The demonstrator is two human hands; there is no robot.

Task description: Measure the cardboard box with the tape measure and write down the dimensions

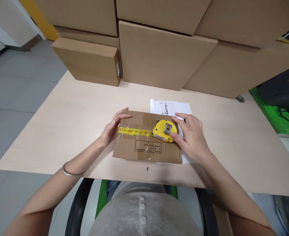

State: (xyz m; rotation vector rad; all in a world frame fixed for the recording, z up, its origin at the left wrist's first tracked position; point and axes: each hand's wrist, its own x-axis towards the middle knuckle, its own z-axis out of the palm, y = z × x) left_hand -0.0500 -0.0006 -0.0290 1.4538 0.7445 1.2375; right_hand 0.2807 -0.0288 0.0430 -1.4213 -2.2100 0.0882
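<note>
A small flat cardboard box [156,156] lies on the table in front of me, with a printed black-framed label block on its top. My left hand [112,127] holds the box by its left edge, fingers reaching over the far left corner. On the right part of the box sits a yellow tape measure [163,130] with a metal clip. My right hand [191,136] grips it from the right, thumb near and forefinger far. A yellow strip [134,131] with red print runs from the box's left edge to the tape measure; I cannot tell whether it is the blade or sticky tape.
White printed paper [183,107] lies partly under the box. Large cardboard boxes [161,55] stand stacked along the table's back edge, with a smaller box [95,64] at the left. A tiny dark object [147,168] lies near the front edge. Chair armrests [79,209] flank me.
</note>
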